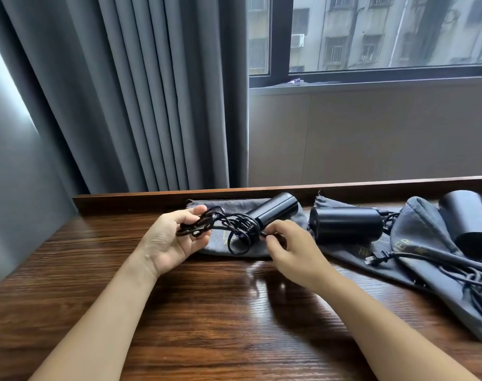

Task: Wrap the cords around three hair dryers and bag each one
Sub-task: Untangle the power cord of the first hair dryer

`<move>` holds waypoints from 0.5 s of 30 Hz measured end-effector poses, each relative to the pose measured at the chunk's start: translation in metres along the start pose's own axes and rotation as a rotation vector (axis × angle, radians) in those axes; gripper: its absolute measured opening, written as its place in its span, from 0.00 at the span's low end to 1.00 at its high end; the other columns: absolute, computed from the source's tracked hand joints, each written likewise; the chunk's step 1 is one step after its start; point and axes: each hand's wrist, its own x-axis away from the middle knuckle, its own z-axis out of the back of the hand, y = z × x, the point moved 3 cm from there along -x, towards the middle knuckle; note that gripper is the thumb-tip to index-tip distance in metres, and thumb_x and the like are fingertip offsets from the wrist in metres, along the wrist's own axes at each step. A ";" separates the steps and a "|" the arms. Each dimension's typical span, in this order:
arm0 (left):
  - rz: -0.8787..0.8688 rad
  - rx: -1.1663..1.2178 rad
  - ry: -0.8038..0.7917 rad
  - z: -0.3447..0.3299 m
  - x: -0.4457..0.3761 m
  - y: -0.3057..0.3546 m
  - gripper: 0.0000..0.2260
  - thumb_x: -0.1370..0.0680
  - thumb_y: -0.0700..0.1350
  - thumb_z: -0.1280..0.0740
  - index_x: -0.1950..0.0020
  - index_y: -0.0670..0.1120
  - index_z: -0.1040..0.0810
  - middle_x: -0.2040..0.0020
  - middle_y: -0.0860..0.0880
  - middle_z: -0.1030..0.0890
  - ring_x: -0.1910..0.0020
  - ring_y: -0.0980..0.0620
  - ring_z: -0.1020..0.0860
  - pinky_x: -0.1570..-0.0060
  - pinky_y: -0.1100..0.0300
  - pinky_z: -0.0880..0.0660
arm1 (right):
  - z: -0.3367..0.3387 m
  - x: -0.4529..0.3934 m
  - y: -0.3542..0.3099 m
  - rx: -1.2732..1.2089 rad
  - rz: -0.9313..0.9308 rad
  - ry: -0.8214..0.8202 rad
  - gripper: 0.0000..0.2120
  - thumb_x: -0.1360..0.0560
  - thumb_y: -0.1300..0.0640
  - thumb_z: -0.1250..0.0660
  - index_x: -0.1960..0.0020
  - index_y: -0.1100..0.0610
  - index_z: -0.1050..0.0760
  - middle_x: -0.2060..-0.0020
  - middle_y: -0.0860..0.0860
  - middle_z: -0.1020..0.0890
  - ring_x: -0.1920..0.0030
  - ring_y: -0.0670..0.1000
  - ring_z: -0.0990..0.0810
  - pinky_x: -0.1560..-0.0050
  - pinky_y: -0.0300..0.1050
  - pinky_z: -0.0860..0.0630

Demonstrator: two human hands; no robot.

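The left hand point(173, 237) holds a messy bunch of cord point(220, 224); the right hand point(286, 243) pinches the cord by the first hair dryer point(272, 210); keep each loop tight around it; the gray bag point(234, 246) under both hands lies flat, nothing inside yet, I think.

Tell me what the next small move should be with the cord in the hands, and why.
Probably lay another turn of the cord around the left dryer. The left hand holds a loose tangle of it, the right hand pinches a strand beside the dryer's lower end, and a slack loop hangs onto the bag beneath, so the wrapping looks unfinished.
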 end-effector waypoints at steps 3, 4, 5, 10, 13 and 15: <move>-0.068 -0.059 -0.060 -0.001 0.003 0.002 0.17 0.23 0.32 0.44 0.43 0.44 0.20 0.51 0.44 0.13 0.64 0.49 0.17 0.64 0.56 0.20 | -0.003 0.002 0.003 -0.215 -0.146 -0.101 0.06 0.21 0.60 0.34 0.50 0.52 0.19 0.63 0.43 0.17 0.63 0.43 0.20 0.58 0.41 0.25; -0.087 -0.083 -0.075 -0.002 0.004 0.002 0.18 0.25 0.32 0.44 0.43 0.44 0.21 0.49 0.44 0.13 0.63 0.50 0.17 0.63 0.56 0.22 | -0.004 0.003 0.003 -0.304 -0.210 -0.136 0.07 0.21 0.62 0.34 0.50 0.53 0.18 0.66 0.46 0.18 0.67 0.44 0.21 0.63 0.43 0.25; -0.103 -0.102 -0.089 -0.003 0.005 0.001 0.18 0.26 0.32 0.45 0.43 0.44 0.21 0.48 0.44 0.13 0.63 0.50 0.17 0.63 0.56 0.23 | -0.006 0.003 0.003 -0.393 -0.277 -0.165 0.08 0.21 0.65 0.34 0.50 0.55 0.18 0.67 0.48 0.19 0.68 0.46 0.22 0.65 0.43 0.26; -0.136 -0.171 -0.083 -0.002 0.000 -0.003 0.20 0.37 0.31 0.45 0.51 0.41 0.21 0.56 0.44 0.15 0.63 0.48 0.18 0.73 0.61 0.24 | -0.012 0.006 0.006 -0.752 -0.486 -0.230 0.11 0.23 0.77 0.36 0.50 0.66 0.18 0.58 0.57 0.15 0.56 0.53 0.16 0.55 0.43 0.19; -0.166 -0.306 -0.074 0.006 -0.001 0.001 0.17 0.41 0.31 0.43 0.56 0.40 0.24 0.60 0.44 0.17 0.70 0.47 0.22 0.77 0.60 0.25 | -0.014 0.006 0.009 -0.752 -0.441 -0.174 0.08 0.23 0.75 0.32 0.48 0.66 0.18 0.54 0.60 0.13 0.54 0.54 0.13 0.53 0.43 0.17; -0.200 -0.414 -0.102 0.009 0.000 0.001 0.17 0.44 0.30 0.41 0.58 0.39 0.25 0.62 0.43 0.21 0.75 0.47 0.24 0.78 0.60 0.26 | -0.016 0.006 0.008 -0.734 -0.414 -0.156 0.07 0.22 0.71 0.31 0.45 0.65 0.19 0.53 0.61 0.14 0.56 0.54 0.13 0.59 0.44 0.18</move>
